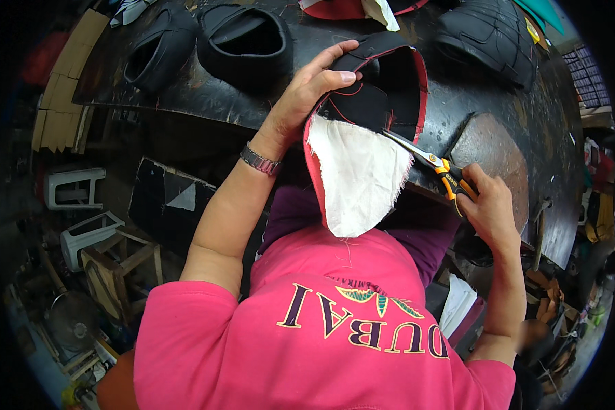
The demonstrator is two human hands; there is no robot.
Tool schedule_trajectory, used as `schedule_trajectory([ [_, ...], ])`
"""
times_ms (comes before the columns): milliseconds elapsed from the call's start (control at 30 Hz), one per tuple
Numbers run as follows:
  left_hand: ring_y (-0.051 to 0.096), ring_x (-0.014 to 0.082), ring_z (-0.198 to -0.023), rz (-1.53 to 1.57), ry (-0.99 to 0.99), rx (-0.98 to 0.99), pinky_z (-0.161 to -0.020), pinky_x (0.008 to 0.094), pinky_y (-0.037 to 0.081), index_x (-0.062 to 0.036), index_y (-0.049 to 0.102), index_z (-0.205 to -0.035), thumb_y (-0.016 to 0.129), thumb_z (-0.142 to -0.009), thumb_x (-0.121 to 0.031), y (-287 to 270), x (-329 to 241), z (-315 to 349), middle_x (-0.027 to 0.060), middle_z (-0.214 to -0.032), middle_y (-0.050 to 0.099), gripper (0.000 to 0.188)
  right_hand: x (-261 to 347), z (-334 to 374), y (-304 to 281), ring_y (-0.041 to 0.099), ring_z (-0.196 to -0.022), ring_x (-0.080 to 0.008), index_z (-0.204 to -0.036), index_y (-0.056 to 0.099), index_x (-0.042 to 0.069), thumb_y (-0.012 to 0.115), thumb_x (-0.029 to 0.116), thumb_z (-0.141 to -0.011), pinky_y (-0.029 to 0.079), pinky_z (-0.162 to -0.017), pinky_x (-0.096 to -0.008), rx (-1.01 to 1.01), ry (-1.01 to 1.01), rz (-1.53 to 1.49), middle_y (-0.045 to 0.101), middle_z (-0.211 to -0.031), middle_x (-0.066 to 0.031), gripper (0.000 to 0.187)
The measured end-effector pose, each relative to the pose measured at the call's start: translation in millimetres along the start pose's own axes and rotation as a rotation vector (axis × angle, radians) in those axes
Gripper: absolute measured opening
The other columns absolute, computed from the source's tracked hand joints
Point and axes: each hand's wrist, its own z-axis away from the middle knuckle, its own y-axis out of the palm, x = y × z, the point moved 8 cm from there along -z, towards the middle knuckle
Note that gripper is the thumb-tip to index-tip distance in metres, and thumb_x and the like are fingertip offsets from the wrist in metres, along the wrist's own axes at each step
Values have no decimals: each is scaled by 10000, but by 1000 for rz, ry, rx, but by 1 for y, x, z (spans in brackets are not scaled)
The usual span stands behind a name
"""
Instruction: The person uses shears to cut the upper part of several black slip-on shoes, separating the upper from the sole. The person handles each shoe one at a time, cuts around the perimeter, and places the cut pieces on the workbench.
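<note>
My left hand (316,83) is closed round the upper left side of a black shoe upper (359,106) with red edging, thumb over its rim. A frayed white cloth lining (357,179) covers its lower, pointed end, which hangs over the table's near edge towards my shirt. Loose red threads show inside the black opening. My right hand (488,205) grips the yellow-and-black handles of a pair of scissors (430,159). The blades lie nearly together, their tips at the top edge of the white lining beside a red thread; whether they touch it I cannot tell.
On the dark, worn table (205,102) two black uppers (244,44) lie at the back left. Another black piece (488,41) sits back right, a red-and-white one at the far edge. A brown board (488,150) lies near my right hand. Stools (75,188) stand left.
</note>
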Motion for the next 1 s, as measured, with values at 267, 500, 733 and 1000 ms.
schedule_trajectory([
  [267,584,192,-1215,49,48,-70,-1028,304,485,-11,386,-1533,590,-891,-307,-7,1,6,149,-1284,599,735,-2,6,-25,594,-772,-315,-977,618,46,749,81,-727,441,-767,-411,-132,35,-63,678,-851,-129,285],
  [500,589,189,-1212,24,35,-40,-1040,306,475,-5,390,-1530,596,-878,-317,2,-4,8,151,-1278,604,752,22,-8,-40,610,-776,-324,-963,618,69,738,89,-711,396,-811,-402,-178,-146,226,681,-841,-133,280],
  [733,595,212,-1231,22,34,15,-1070,314,463,28,382,-1521,586,-870,-262,-8,-10,6,197,-1374,567,741,12,-30,-44,594,-753,-326,-947,620,72,720,68,-722,392,-812,-395,-100,-121,116,684,-807,-127,245],
  [1000,546,225,-1297,-14,21,7,-1106,317,433,35,393,-1504,609,-846,-230,-12,-15,7,192,-1418,529,741,19,-37,-51,587,-764,-331,-947,612,63,708,39,-722,388,-833,-396,-103,-224,174,698,-859,-122,246],
])
